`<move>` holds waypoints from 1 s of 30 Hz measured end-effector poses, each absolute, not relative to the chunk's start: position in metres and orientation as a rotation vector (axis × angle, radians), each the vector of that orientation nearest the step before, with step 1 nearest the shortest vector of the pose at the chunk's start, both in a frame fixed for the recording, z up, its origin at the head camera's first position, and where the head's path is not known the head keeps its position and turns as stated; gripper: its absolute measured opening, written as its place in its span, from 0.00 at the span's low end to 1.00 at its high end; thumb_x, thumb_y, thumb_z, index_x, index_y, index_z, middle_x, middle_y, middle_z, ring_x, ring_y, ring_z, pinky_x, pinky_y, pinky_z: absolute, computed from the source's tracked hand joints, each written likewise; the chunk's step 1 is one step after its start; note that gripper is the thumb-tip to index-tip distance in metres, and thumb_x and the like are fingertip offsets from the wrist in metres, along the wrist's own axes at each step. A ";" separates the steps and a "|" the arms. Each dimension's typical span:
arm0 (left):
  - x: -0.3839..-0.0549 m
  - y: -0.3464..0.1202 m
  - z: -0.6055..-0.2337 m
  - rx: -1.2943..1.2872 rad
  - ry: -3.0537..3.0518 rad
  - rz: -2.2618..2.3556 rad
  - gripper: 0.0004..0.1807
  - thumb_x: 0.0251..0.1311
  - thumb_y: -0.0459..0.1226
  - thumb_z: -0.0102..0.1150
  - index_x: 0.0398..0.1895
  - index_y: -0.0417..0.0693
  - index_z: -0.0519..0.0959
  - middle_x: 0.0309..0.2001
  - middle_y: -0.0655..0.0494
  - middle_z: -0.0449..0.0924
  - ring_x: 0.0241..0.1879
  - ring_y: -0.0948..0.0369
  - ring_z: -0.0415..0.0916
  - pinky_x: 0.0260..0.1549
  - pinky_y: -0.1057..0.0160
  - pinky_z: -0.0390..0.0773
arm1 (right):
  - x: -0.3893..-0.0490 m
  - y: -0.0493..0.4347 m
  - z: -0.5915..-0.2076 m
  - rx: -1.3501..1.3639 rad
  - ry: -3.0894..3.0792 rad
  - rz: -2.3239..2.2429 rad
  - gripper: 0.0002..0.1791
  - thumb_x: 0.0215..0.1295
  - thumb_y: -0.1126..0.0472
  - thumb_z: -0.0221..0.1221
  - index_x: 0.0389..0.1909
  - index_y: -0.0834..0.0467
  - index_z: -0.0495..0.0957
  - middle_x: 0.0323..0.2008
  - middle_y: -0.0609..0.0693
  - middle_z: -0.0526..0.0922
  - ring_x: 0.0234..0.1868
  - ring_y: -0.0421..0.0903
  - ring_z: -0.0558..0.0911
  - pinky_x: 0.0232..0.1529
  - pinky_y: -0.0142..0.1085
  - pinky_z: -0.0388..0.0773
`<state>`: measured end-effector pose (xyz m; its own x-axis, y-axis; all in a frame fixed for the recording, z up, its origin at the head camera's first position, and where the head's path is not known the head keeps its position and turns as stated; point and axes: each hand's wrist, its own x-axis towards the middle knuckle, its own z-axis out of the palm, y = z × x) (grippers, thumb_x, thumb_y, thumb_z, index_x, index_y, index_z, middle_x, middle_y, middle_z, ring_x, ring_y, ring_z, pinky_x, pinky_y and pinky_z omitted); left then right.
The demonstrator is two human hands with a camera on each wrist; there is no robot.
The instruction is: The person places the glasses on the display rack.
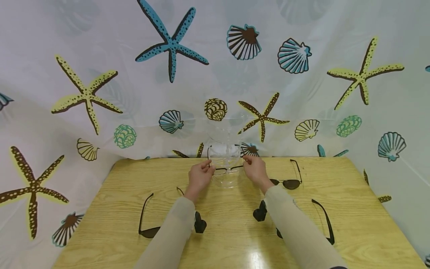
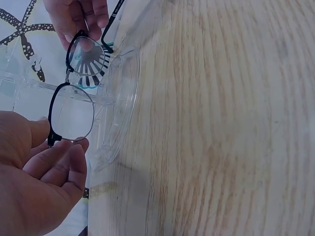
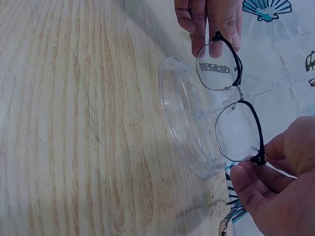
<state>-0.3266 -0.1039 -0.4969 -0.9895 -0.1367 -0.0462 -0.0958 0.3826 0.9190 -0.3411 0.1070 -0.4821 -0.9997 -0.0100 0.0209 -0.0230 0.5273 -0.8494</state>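
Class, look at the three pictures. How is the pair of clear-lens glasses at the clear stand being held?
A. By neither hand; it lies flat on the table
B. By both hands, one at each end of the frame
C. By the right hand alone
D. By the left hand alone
B: the left hand and right hand each pinch one outer end of the glasses at the clear stand.

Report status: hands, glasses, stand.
Left hand and right hand pinch clear-lens glasses by the corners. Glasses at clear stand. Nothing blocking.

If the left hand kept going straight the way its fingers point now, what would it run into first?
Most likely the clear acrylic stand: the left hand pinches the glasses right at it, fingers aimed forward. Depth is hard to judge.
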 end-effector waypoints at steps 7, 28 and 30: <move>-0.325 -0.104 -0.497 0.197 -2.608 -1.685 0.24 0.77 0.40 0.61 0.73 0.47 0.77 0.64 0.40 0.83 0.67 0.48 0.80 0.59 0.49 0.84 | -0.341 0.106 -0.485 0.014 -2.736 1.532 0.23 0.81 0.63 0.51 0.70 0.66 0.76 0.67 0.65 0.79 0.68 0.60 0.78 0.52 0.45 0.77; -0.317 -0.106 -0.496 0.171 -2.634 -1.636 0.24 0.77 0.40 0.60 0.72 0.46 0.77 0.64 0.39 0.83 0.66 0.47 0.80 0.59 0.48 0.84 | -0.338 0.110 -0.490 0.082 -2.746 1.463 0.22 0.80 0.64 0.53 0.70 0.65 0.77 0.64 0.65 0.82 0.32 0.46 0.73 0.27 0.33 0.65; -0.316 -0.106 -0.495 0.173 -2.632 -1.642 0.24 0.77 0.40 0.61 0.72 0.46 0.77 0.64 0.39 0.83 0.66 0.47 0.80 0.59 0.48 0.84 | -0.336 0.110 -0.490 0.089 -2.747 1.456 0.22 0.80 0.64 0.53 0.70 0.65 0.77 0.64 0.65 0.82 0.33 0.47 0.74 0.28 0.33 0.66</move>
<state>-0.3157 -0.1060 -0.4954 -0.9933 -0.1121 -0.0298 -0.0761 0.4354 0.8970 -0.3362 0.1099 -0.4899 -0.9979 -0.0358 0.0548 -0.0654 0.5601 -0.8258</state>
